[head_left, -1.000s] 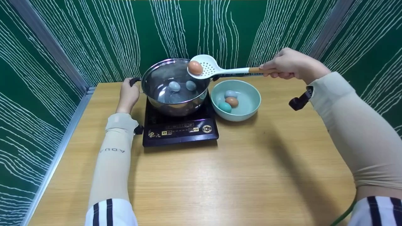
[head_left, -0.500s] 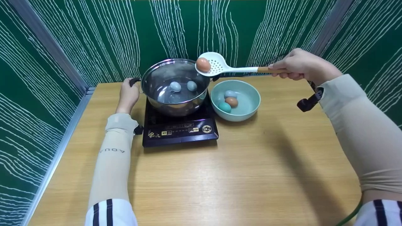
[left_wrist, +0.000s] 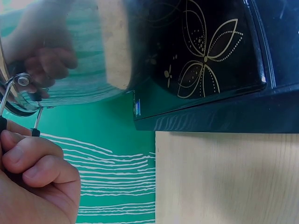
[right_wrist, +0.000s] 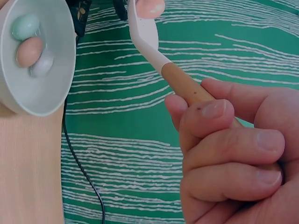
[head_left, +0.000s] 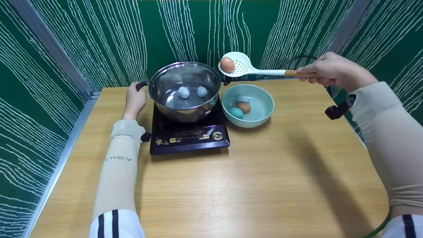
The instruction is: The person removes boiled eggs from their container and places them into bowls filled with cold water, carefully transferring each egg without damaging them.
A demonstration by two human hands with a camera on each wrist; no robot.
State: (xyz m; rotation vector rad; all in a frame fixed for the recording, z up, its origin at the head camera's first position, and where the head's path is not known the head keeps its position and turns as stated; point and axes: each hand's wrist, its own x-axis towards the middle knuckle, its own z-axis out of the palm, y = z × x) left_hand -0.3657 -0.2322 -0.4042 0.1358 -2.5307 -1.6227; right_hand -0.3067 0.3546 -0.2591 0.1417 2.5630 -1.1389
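Observation:
My right hand (head_left: 333, 71) grips the wooden handle of a white slotted spoon (head_left: 243, 64), also seen in the right wrist view with fingers curled round the handle (right_wrist: 187, 86). A brown egg (head_left: 227, 64) lies in the spoon's bowl, held above the back of the green bowl (head_left: 264, 105). In that bowl sit a teal egg (head_left: 236, 113), a brown egg (head_left: 244, 107) and a pale egg (head_left: 242, 99). My left hand (head_left: 134, 100) holds the black side handle (head_left: 141, 85) of a steel pot (head_left: 188, 114). Two pale eggs (head_left: 183, 92) lie in the water inside the pot.
Under the pot is a black induction cooker (head_left: 190, 140), touching or close to the green bowl. The wooden table (head_left: 251, 185) ends at green walls with white lines (head_left: 228, 29). A black cord (right_wrist: 77, 163) runs behind the table's edge in the right wrist view.
My right hand has moved right and slightly up, carrying the slotted spoon and its brown egg from the pot's rim to above the bowl's far side. My left hand stays on the pot handle.

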